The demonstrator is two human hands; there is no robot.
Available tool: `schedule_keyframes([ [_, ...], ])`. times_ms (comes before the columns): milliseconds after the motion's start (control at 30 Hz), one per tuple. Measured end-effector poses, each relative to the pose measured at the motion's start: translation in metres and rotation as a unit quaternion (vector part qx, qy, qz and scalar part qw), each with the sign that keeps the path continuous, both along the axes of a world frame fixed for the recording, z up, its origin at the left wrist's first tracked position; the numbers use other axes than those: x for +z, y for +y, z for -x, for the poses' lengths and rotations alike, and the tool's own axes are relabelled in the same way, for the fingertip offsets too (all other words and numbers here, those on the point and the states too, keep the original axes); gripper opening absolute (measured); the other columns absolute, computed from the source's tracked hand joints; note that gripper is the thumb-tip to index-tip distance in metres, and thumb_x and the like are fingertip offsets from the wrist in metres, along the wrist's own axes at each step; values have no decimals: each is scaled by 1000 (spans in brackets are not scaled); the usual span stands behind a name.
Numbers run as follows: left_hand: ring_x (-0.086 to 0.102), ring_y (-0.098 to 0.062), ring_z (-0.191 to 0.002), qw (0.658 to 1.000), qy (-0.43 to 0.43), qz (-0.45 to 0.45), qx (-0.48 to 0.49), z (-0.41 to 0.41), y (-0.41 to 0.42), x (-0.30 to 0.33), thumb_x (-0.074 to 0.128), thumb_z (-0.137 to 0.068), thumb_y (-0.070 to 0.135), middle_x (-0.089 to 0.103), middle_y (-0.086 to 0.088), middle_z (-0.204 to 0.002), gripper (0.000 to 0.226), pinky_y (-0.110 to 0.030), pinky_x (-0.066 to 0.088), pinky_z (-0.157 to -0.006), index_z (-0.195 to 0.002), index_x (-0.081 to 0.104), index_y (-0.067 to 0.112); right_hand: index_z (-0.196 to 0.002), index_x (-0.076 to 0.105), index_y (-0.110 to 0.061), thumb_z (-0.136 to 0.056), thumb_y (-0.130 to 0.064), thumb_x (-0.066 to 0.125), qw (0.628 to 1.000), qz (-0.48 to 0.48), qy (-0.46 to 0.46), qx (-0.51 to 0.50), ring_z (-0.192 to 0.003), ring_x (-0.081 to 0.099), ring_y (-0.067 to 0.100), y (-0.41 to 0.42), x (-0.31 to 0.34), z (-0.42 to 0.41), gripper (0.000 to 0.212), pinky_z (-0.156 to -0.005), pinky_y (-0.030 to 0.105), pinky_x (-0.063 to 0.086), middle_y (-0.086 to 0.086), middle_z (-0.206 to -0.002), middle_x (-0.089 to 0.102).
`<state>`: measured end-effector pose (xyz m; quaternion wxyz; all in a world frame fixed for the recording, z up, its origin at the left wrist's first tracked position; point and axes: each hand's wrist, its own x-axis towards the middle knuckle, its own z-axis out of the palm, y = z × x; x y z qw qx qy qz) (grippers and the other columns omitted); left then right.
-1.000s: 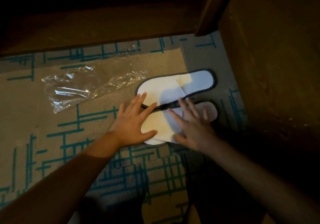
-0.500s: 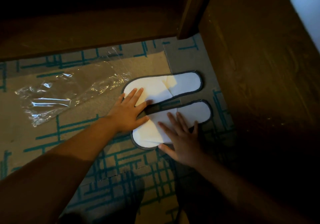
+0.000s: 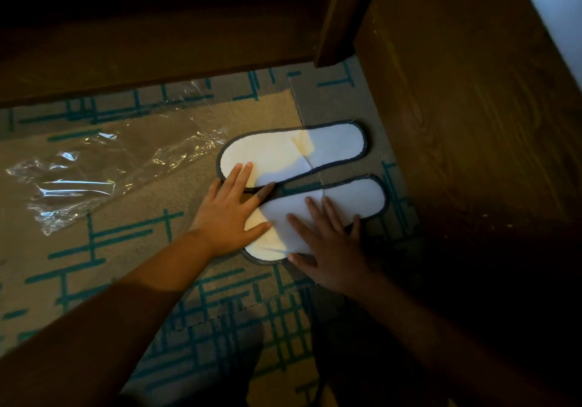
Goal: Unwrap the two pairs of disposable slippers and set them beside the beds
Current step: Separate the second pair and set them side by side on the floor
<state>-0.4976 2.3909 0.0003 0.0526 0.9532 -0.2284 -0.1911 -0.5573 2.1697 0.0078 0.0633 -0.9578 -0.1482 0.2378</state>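
Two flat white slippers with dark grey edging lie side by side on the carpet, next to a wooden bed frame (image 3: 466,129). The far slipper (image 3: 330,145) has its toe end to the left; the near slipper (image 3: 352,198) lies just in front of it. My left hand (image 3: 230,217) rests flat with spread fingers across the toe ends of both slippers. My right hand (image 3: 327,242) lies flat on the near slipper's middle. An empty clear plastic wrapper (image 3: 104,170) lies crumpled on the carpet to the left.
The carpet (image 3: 126,249) is beige and grey with teal line patterns. Dark wooden furniture (image 3: 157,44) runs along the top, with a wooden post (image 3: 340,12) at the corner. A pale bed surface (image 3: 557,12) shows at the top right.
The slippers have been spread apart, so the near one now lies separate from the far one. Both hands have pressed down flat on them. The view has shifted slightly right.
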Motion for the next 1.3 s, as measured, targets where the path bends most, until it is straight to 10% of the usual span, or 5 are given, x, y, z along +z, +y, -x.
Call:
schedule_keyframes([
  [1300, -13, -27, -145, 999, -21, -2, -29, -22, 9, -1, 27, -70, 79, -16, -13, -157, 91, -51, 4, -116, -139, -19, 41, -142, -6, -45, -90, -52, 32, 999, 34, -13, -3, -144, -13, 28, -1, 7, -20, 65, -104, 74, 6, -3, -158, -11],
])
